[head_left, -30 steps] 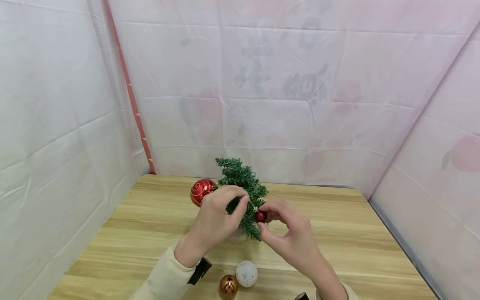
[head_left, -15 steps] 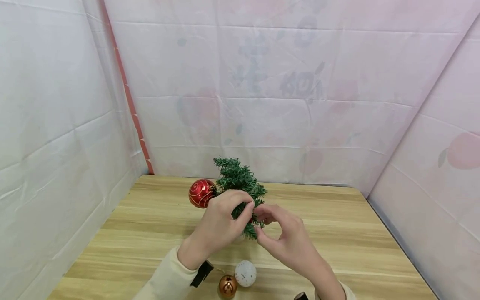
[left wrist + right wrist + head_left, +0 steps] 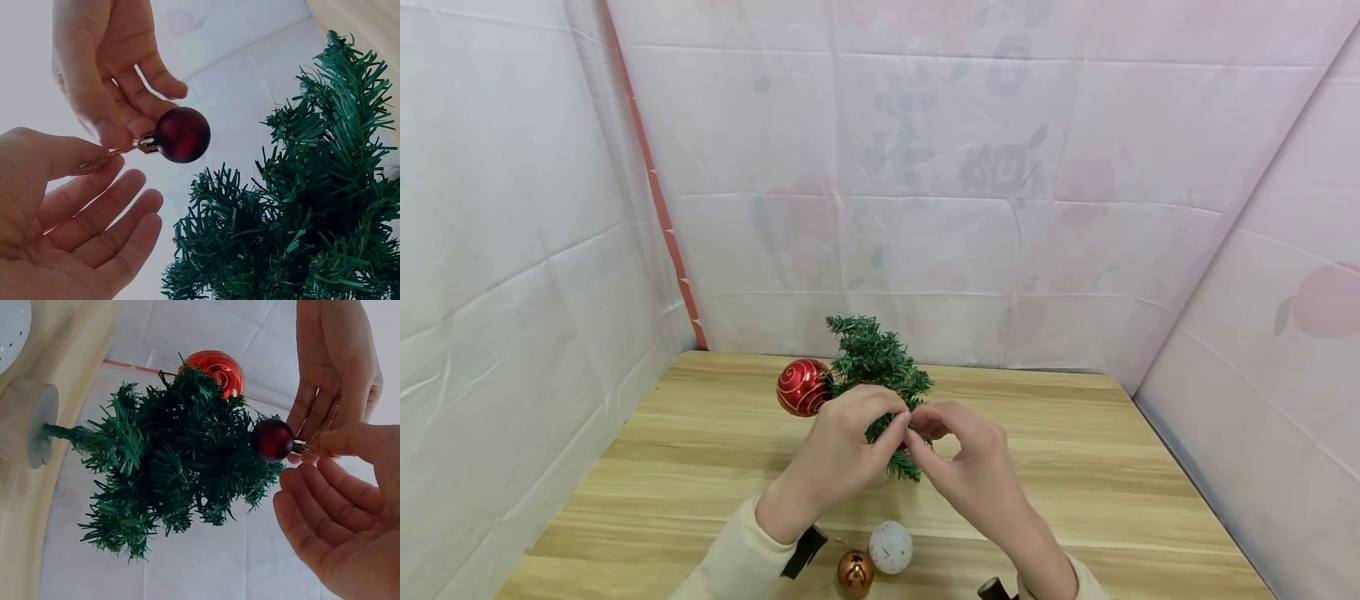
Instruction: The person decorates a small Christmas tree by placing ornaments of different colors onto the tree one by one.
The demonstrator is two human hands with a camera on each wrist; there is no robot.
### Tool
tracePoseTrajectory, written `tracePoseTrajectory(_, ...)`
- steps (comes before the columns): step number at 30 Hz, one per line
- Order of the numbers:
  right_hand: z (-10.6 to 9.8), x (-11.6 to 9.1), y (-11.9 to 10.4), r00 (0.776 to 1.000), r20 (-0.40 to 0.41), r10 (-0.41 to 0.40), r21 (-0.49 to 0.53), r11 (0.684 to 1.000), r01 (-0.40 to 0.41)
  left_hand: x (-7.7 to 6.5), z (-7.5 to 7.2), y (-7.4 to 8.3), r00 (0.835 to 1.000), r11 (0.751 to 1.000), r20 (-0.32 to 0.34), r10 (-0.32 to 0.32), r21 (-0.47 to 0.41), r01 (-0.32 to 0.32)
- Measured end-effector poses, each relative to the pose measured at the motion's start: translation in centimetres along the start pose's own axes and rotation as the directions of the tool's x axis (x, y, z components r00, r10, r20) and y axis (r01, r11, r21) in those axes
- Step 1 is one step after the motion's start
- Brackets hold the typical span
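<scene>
A small dark red Christmas bauble point(image 3: 182, 135) with a gold cap and gold string point(image 3: 94, 165) hangs between my two hands. My left hand point(image 3: 835, 450) pinches the string between thumb and index finger, its other fingers spread in the left wrist view. My right hand point(image 3: 977, 458) pinches the string close to the cap, its fingertips meeting the left ones. In the head view the fingers mostly hide the bauble. Just behind the hands stands a small green artificial Christmas tree point(image 3: 169, 456) on a round pale base point(image 3: 28, 422); the bauble is in front of its branches.
A large red bauble with gold swirls point(image 3: 803, 387) hangs at the tree's left side. Nearer me on the wooden table point(image 3: 1075, 500) lie a white speckled ball point(image 3: 891, 547) and a copper-coloured bauble point(image 3: 856, 572). Pale cloth walls point(image 3: 925, 167) stand behind and at both sides.
My right fingers have moved from the bauble itself up and left to its string, beside the left fingertips. My left hand has shifted slightly right and down.
</scene>
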State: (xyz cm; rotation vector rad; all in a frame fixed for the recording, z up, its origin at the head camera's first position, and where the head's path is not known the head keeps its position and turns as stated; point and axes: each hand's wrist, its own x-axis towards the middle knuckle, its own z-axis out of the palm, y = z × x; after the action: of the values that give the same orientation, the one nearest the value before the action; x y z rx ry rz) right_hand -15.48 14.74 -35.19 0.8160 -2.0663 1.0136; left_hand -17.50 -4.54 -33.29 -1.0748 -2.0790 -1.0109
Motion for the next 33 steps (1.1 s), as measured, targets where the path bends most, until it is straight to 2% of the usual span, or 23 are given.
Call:
tracePoseTrajectory(6,0.4,0.1,0.1,0.999,-0.013,0.030,-0.018,0.999,-0.031,-0.1,0.0,0.0,1.000,1.000,-0.001,-0.012,0.001,0.012)
tracePoseTrajectory(14,0.6,0.3,0.1,0.999,-0.020,0.026,-0.018,0.999,-0.026,-0.2,-0.1,-0.3,1.000,1.000,-0.015,-0.024,0.011,0.024)
tracePoseTrajectory(19,0.7,0.4,0.4,0.999,-0.049,0.005,-0.026,1.000,-0.007,-0.3,0.1,-0.4,0.998,0.997,-0.042,-0.051,0.052,0.053)
tracePoseTrajectory(23,1.1,0.5,0.8,0.999,-0.051,0.012,-0.028,1.000,-0.013,-0.4,0.4,-0.5,0.992,0.984,-0.075,-0.104,0.135,0.114)
tracePoseTrajectory(28,1.6,0.5,1.4,0.997,-0.050,0.060,-0.050,0.997,-0.063,-0.2,1.0,-1.0,0.980,0.961,-0.098,-0.175,0.201,0.192)
tracePoseTrajectory(33,2.1,0.6,2.1,0.993,-0.049,0.105,-0.076,0.991,-0.109,-0.1,1.5,-1.6,0.972,0.939,-0.120,-0.203,0.259,0.228)
